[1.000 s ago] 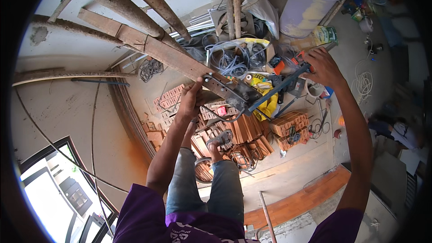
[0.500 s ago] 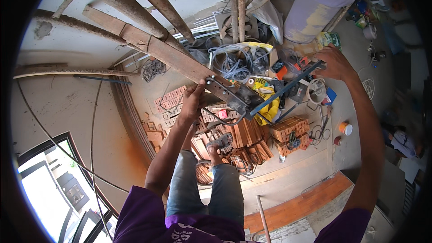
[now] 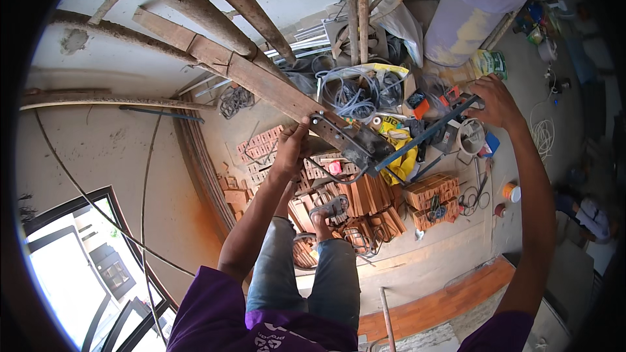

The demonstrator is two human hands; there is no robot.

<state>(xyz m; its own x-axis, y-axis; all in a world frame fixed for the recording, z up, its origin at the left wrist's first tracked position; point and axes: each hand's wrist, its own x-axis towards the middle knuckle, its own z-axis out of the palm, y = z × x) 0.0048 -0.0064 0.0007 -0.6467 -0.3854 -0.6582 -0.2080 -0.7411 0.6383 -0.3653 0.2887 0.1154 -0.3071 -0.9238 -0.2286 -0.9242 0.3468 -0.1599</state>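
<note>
A long wooden plank (image 3: pixel 261 81) slants across the upper middle, with bolts and a dark metal plate (image 3: pixel 368 146) at its lower end. My left hand (image 3: pixel 292 151) is closed at the plank's near edge, on a thin bent steel rod (image 3: pixel 332 178) that loops beside the plate. The thumb presses near the bolts; the other fingers are partly hidden. My right hand (image 3: pixel 497 101), out to the right, grips the upper end of a blue metal bar (image 3: pixel 427 132). The bar's other end meets the plank's end by the plate.
Stacked hollow bricks (image 3: pixel 430 197) and clay tiles (image 3: pixel 362 197) lie below, near my sandalled foot (image 3: pixel 330 207). Rusty pipes (image 3: pixel 241 10) lean overhead. Beyond the plank are coiled clear hose (image 3: pixel 352 94), a yellow bag (image 3: pixel 399 146), a bucket (image 3: pixel 471 135) and a tall drum (image 3: pixel 460 32).
The whole view has shifted slightly, so the scene sits a little farther right. My hands keep their holds, and the bar's angle to the plank looks nearly the same.
</note>
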